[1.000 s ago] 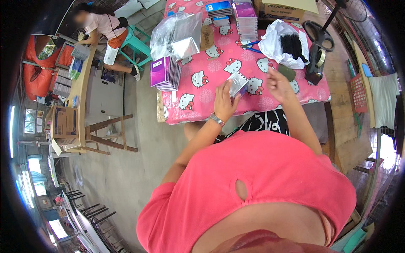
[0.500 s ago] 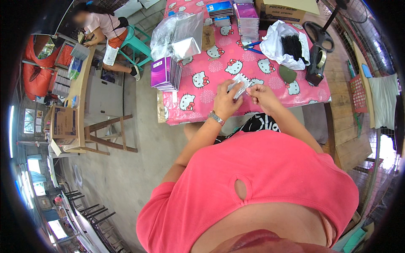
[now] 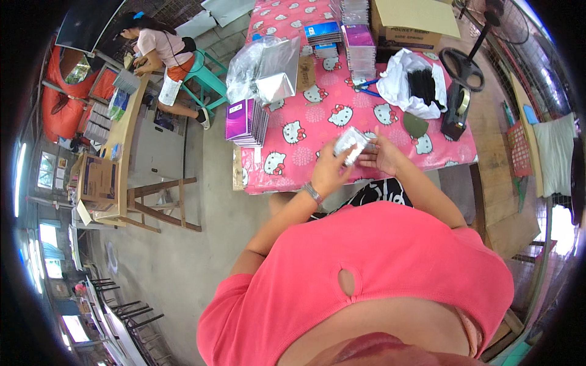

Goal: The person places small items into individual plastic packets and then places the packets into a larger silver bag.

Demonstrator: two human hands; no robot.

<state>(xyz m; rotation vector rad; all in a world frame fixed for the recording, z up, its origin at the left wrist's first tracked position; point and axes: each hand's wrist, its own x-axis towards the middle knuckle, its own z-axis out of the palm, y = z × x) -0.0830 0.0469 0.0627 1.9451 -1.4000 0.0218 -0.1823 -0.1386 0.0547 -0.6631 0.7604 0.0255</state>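
Note:
My left hand (image 3: 332, 171), with a metal watch on its wrist, is closed around a small whitish spiral notebook (image 3: 353, 144), held tilted just above the near part of the table. At the notebook's right edge is my right hand (image 3: 383, 157). Its fingers are stretched out and apart, touching or nearly touching that edge. Farther right lies a dark green flat piece (image 3: 415, 125). Blue-handled pliers (image 3: 367, 89) rest beyond the hands, beside a white plastic bag (image 3: 397, 79) holding black spiral coils (image 3: 422, 88).
A pink patterned cloth (image 3: 284, 177) covers the table. Purple notebooks (image 3: 244, 122) are stacked at left, near clear plastic sleeves (image 3: 256, 70). More notebook stacks (image 3: 360, 46) and a cardboard box (image 3: 406, 38) stand behind. A tape dispenser (image 3: 455, 116) sits right. Another person (image 3: 162, 49) works at a far-left table.
My right hand has gone from a pinch at the notebook's coil edge to spread fingers. The notebook has tilted, showing more of its whitish face. My view has shifted slightly.

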